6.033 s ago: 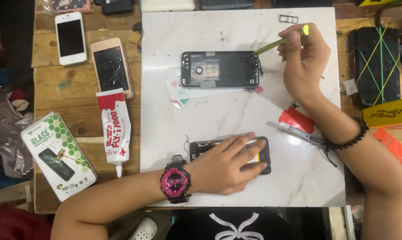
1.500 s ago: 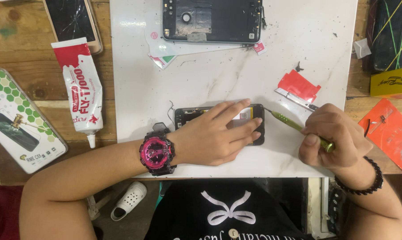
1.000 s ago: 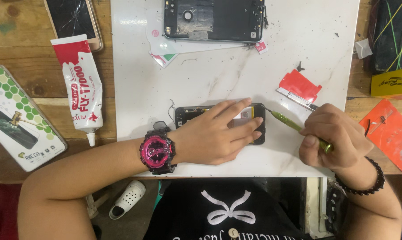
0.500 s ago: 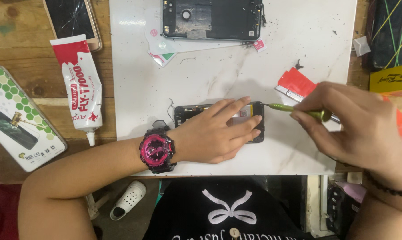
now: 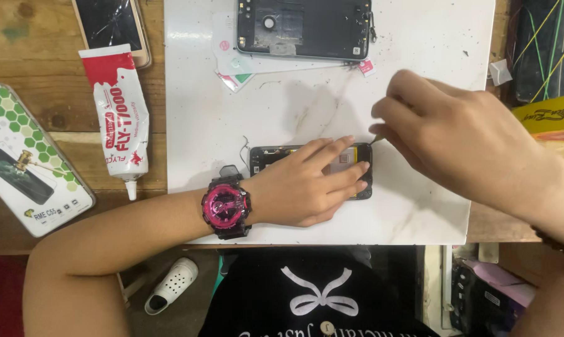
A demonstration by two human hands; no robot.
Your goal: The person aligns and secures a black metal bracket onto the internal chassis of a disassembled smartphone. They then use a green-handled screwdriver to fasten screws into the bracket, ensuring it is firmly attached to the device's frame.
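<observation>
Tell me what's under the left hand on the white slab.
The left hand presses flat on an opened phone. Its dark edges show around the fingers; the middle is covered. The right hand hides the tool except its tip.

Glossy white marble-look slab (image 5: 294, 100), rough bare wooden worktop (image 5: 45, 56), shiny plastic glue tube (image 5: 116, 112), glossy cardboard box (image 5: 26, 162), cracked glass phone screen (image 5: 110, 22), matt black phone frame (image 5: 263, 157)

I see bare forearms, a chunky black-and-pink wristwatch (image 5: 226, 206) by my left hand (image 5: 307, 184), and a black shirt with a white bow print (image 5: 319, 296).
</observation>
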